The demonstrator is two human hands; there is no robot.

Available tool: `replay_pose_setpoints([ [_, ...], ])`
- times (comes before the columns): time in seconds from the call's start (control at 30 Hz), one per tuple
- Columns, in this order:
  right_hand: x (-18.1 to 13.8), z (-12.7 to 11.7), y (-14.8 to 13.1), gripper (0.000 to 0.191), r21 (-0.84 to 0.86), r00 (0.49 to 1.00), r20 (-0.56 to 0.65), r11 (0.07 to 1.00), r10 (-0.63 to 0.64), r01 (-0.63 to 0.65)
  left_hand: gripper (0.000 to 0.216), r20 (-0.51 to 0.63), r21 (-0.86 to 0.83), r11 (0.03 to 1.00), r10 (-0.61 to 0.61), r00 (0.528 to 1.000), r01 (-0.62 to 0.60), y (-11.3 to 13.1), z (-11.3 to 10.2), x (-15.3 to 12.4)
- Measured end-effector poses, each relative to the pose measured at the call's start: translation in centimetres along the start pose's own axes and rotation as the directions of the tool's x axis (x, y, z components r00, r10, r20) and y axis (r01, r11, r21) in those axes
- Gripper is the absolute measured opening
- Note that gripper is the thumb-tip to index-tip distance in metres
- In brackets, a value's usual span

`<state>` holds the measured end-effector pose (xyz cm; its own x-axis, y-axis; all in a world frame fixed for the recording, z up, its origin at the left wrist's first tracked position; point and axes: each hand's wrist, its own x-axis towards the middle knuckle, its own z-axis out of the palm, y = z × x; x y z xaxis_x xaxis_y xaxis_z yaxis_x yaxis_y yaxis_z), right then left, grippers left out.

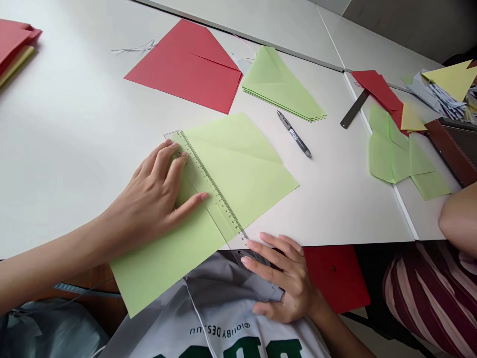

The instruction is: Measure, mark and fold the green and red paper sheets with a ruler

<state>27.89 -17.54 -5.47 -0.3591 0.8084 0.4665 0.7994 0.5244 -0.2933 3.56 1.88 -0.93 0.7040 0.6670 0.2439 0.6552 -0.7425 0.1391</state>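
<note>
A light green sheet of paper (167, 268) lies at a slant over the table's front edge, its lower corner hanging past it. A clear plastic ruler (216, 196) rests diagonally across the sheet, its lower end sticking out over the edge. My left hand (160, 184) lies on the upper part of the ruler and the paper, fingers stretched and thumb apart. At the ruler's lower end is my right hand (286, 278), with spread fingers touching it. Beyond the sheet lies a grey-black pen (294, 134).
Folded red paper (186, 64) and a stack of folded green paper (279, 84) lie at the back. To the right are a dark strip (354, 109), green cut pieces (391, 149) and a brown box (452, 146). Another person's arm (460, 219) rests at the right edge.
</note>
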Motion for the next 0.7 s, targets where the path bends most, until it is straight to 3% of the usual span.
replay_pose_setpoints([
  [0.5,0.4,-0.1,-0.3,0.055,0.018,1.000,-0.013,1.000,0.024,-0.023,0.066,-0.001,-0.009,1.000,-0.008,1.000,0.008,-0.1,-0.1,0.1],
  [0.7,2.5,-2.6,-0.3,0.062,0.082,1.000,0.007,0.997,0.003,-0.004,0.068,-0.024,0.014,1.000,-0.026,0.999,0.026,-0.3,0.2,-0.2],
])
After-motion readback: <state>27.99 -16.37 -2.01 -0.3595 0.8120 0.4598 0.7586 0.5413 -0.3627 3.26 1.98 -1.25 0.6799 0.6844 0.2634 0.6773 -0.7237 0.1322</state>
